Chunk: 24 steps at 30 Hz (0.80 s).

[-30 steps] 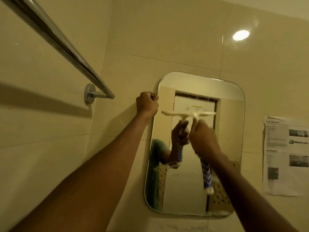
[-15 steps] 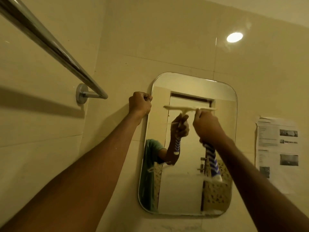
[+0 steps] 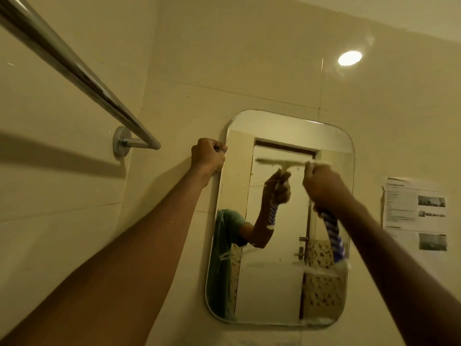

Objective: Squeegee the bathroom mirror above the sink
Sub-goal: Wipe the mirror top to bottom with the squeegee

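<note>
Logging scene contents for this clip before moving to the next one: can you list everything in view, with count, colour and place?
mirror: one, frameless with rounded corners, on the wall at centre
squeegee: one, cream blade, blue-and-white striped handle, blade against the upper part of the mirror
towel rail: one, chrome, on the wall at upper left
paper notice: one, white with text and photos, stuck to the wall right of the mirror
light spot: one, bright white, round, upper right
wall tiles: beige, glossy, all round
left hand: one, a fist against the mirror's upper left edge
right hand: one, grips the squeegee handle
</note>
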Each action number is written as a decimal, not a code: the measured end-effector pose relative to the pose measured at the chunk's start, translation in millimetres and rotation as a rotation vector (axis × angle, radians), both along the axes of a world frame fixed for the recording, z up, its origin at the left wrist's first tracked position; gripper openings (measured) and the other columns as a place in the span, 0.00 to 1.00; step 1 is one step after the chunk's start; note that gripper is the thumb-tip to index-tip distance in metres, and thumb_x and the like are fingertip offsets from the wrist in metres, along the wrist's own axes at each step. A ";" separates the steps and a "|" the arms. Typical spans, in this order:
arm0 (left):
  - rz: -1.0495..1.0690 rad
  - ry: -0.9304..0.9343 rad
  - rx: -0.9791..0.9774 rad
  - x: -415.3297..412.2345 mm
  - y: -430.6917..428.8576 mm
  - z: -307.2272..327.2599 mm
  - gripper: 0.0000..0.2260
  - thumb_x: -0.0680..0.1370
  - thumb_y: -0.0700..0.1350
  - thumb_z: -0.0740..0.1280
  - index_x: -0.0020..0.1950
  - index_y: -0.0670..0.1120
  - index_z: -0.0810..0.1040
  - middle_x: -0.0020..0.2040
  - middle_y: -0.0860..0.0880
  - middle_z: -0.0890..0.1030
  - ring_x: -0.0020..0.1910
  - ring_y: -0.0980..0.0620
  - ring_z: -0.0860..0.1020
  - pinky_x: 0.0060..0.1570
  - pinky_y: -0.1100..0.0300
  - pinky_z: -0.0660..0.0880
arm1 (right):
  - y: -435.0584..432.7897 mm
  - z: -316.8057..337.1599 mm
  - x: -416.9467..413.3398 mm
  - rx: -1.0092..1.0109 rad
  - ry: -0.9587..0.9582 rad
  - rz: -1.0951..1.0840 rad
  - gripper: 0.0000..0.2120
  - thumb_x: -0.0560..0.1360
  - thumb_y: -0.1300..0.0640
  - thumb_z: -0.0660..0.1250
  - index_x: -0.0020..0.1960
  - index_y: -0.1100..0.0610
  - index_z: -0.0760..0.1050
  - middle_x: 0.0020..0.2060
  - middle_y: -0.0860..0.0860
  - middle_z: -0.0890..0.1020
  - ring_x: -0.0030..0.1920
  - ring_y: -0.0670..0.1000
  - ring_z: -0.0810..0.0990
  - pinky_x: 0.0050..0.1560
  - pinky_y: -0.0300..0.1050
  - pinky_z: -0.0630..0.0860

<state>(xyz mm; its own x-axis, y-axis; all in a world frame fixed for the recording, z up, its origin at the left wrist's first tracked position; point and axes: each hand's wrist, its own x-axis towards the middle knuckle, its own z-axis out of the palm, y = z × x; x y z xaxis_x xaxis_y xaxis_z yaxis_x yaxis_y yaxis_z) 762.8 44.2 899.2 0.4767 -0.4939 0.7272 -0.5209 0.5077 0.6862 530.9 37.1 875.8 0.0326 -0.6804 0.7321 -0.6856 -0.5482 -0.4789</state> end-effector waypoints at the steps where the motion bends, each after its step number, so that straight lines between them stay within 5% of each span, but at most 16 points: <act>1: 0.005 0.001 -0.002 -0.3 -0.1 -0.2 0.11 0.79 0.42 0.67 0.59 0.40 0.81 0.56 0.41 0.83 0.56 0.44 0.81 0.57 0.51 0.79 | -1.7 -20.5 0.6 0.020 -0.008 0.009 0.21 0.84 0.49 0.49 0.39 0.58 0.70 0.27 0.52 0.73 0.23 0.47 0.70 0.22 0.38 0.68; 5: -0.005 0.010 -0.012 -0.3 0.3 0.5 0.10 0.78 0.41 0.67 0.58 0.39 0.81 0.56 0.41 0.83 0.56 0.44 0.81 0.58 0.51 0.78 | 4.8 -45.9 -4.0 0.076 0.072 0.009 0.21 0.83 0.49 0.50 0.39 0.57 0.71 0.28 0.52 0.73 0.25 0.47 0.70 0.25 0.39 0.67; 12: -0.025 0.025 -0.021 2.0 -3.7 1.8 0.10 0.78 0.40 0.68 0.57 0.39 0.81 0.55 0.41 0.83 0.54 0.43 0.82 0.55 0.50 0.80 | 0.8 66.9 -31.4 -0.048 -0.100 -0.067 0.22 0.83 0.47 0.50 0.50 0.65 0.72 0.31 0.55 0.73 0.27 0.51 0.74 0.29 0.44 0.75; 15: -0.040 0.028 -0.013 4.0 -5.6 2.2 0.09 0.78 0.40 0.68 0.56 0.39 0.81 0.54 0.41 0.83 0.52 0.43 0.83 0.53 0.51 0.81 | -7.6 35.8 -28.0 -0.025 -0.047 -0.063 0.21 0.84 0.50 0.49 0.49 0.65 0.72 0.32 0.56 0.74 0.29 0.54 0.75 0.31 0.49 0.78; 20: -0.022 0.030 -0.026 3.4 -5.9 1.3 0.09 0.78 0.39 0.68 0.56 0.40 0.82 0.54 0.42 0.83 0.52 0.44 0.82 0.50 0.56 0.80 | 0.2 -59.9 -14.9 0.054 -0.068 -0.003 0.21 0.84 0.51 0.49 0.38 0.59 0.72 0.28 0.53 0.74 0.25 0.48 0.71 0.25 0.40 0.68; 24: -0.056 0.048 -0.004 5.5 -7.0 3.3 0.07 0.77 0.38 0.69 0.53 0.41 0.82 0.53 0.42 0.84 0.51 0.43 0.83 0.52 0.51 0.82 | 7.9 -28.6 -20.7 0.031 -0.041 0.006 0.21 0.84 0.51 0.51 0.38 0.59 0.72 0.27 0.53 0.73 0.25 0.49 0.70 0.27 0.41 0.70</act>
